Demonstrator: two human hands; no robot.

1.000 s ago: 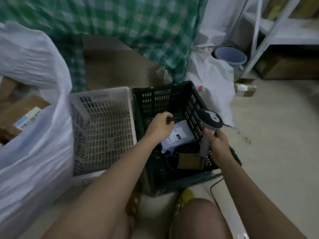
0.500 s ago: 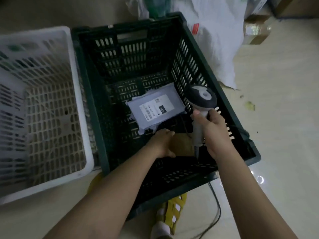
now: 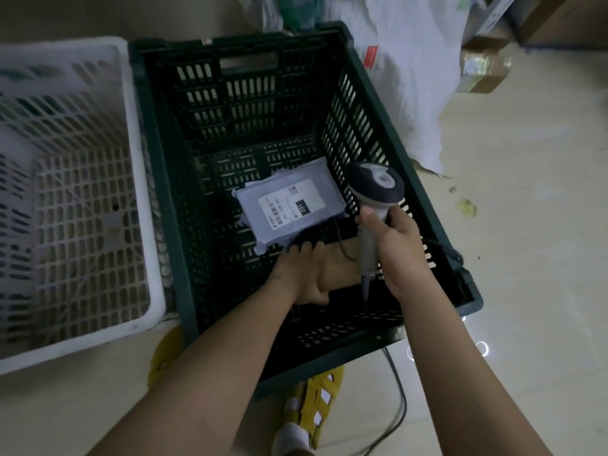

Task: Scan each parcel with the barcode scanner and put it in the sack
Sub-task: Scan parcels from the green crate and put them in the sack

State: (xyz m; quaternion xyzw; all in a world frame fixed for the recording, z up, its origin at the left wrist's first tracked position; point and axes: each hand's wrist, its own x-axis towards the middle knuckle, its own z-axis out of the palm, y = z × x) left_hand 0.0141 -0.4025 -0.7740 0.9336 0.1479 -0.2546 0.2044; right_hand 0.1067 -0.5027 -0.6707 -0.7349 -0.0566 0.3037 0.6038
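A dark green slatted crate (image 3: 164,179) stands on the floor in front of me. On its bottom lies a grey mailer parcel (image 3: 289,205) with a white label facing up. Nearer to me sits a small brown cardboard parcel (image 3: 339,266). My left hand (image 3: 302,274) grips this brown parcel, fingers over its far edge and thumb under the near edge. My right hand (image 3: 391,238) holds the barcode scanner (image 3: 375,189) by its handle, just right of the parcels, head up. The scanner's cable runs over the crate's right rim. No sack opening shows.
A white slatted basket (image 3: 138,179) stands against the crate's left side. White sacking (image 3: 411,67) and a taped cardboard box (image 3: 483,67) lie behind at the right. My yellow sandals (image 3: 312,403) are by the crate's near edge. Bare floor lies right.
My view dropped from the room down into the crate. My left hand left the crate's rim area, reached down and closed round the brown parcel. The scanner hand stayed at the right.
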